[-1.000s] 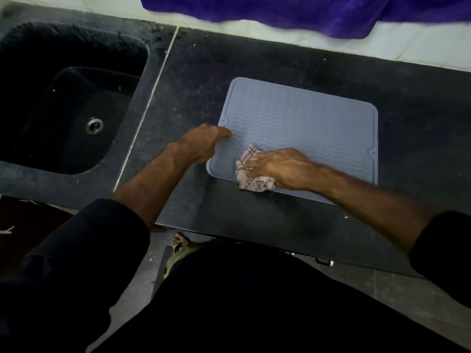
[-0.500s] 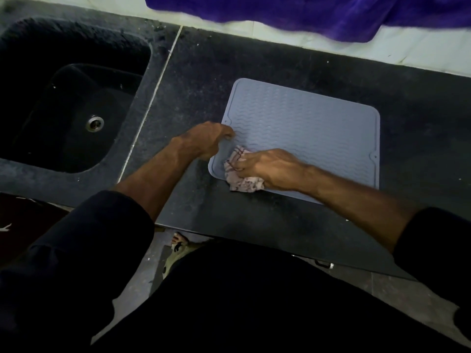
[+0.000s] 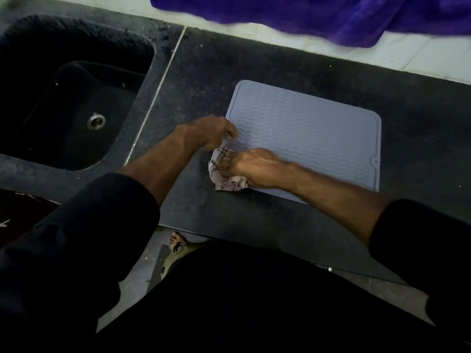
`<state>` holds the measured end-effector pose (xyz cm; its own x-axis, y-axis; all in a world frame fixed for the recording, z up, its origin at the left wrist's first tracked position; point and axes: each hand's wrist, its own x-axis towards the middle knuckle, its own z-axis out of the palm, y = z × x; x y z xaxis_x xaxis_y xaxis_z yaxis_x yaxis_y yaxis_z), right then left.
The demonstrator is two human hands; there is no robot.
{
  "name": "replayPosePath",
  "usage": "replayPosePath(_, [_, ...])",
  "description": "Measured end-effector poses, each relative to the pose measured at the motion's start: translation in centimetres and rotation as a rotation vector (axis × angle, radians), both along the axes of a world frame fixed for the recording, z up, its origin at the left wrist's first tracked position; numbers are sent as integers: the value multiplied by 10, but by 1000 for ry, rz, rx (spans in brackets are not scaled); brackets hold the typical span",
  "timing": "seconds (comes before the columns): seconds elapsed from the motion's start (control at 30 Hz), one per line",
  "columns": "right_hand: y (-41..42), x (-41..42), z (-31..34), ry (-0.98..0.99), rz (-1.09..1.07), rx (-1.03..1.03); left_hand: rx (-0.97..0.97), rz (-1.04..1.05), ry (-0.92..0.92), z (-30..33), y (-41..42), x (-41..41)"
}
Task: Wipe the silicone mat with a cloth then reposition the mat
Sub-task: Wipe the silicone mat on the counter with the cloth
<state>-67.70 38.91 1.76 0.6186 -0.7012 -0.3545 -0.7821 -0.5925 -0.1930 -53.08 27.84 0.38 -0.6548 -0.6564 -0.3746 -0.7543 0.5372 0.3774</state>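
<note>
A grey silicone mat point(image 3: 311, 133) with a wavy ribbed surface lies flat on the dark stone counter point(image 3: 254, 72). My right hand point(image 3: 252, 168) is closed on a crumpled white cloth point(image 3: 225, 174) with dark stripes, pressing it onto the mat's near left corner. My left hand point(image 3: 211, 132) rests on the mat's left edge, fingers curled and touching the top of the cloth. Whether it pinches the mat or the cloth is hard to tell. The mat's near left corner is hidden under the cloth and hand.
A black sink point(image 3: 71, 103) with a metal drain point(image 3: 96, 121) is set into the counter at the left. A purple towel point(image 3: 318, 14) hangs over the white tiled wall behind. The counter's front edge runs just below my arms.
My right hand has slid the cloth left along the mat's near edge to its left corner. My left hand has stayed at the left edge, and the cloth now touches it.
</note>
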Motion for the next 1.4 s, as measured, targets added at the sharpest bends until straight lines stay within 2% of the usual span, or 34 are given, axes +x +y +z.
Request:
replayPosePath(0.13, [1, -20, -2, 75, 14, -32, 30, 40, -7, 1, 2, -2])
replayPosePath(0.27, [-17, -25, 14, 105, -4, 18, 38, 61, -39, 3, 2, -5])
replayPosePath(0.43, [-26, 0, 0, -95, -54, -120, 7, 57, -106, 6, -3, -11])
replayPosePath(0.57, [-9, 13, -27, -330, -142, 21, 4, 52, -163, 9, -6, -17])
replayPosePath(0.63, [-3, 1, -31, -310, -103, -13, 0, 53, -162, 9, -6, -17])
replayPosePath(0.73, [-14, -13, -20, -74, 32, -121, 21, 85, -170, 8, -8, -17])
replayPosePath(0.77, [-21, -15, -15, -53, 36, -139, 41, 98, -175, 8, -8, -18])
replayPosePath(0.87, [-34, -7, -12, -110, -75, -141, 62, 151, -179, 8, -7, -23])
replayPosePath(0.93, [-34, 5, -16, -222, -302, 21, 45, 169, -201, 9, -7, -26])
replayPosePath(0.97, [-30, 11, -20, -246, -321, 70, 45, 171, -213, 9, -7, -27])
replayPosePath(1.07, [-14, 11, -31, -255, -276, 65, 44, 151, -232, 7, -6, -30])
replayPosePath(1.23, [-3, -8, -22, 40, -130, -136, 28, 113, -254, 3, -5, -30])
replayPosePath(1.33, [2, -13, -8, -18, -193, -71, 19, 42, -263, 1, -4, -36])
replayPosePath(1.4, [6, -20, 4, -146, -295, 30, -3, 15, -285, -1, -3, -41])
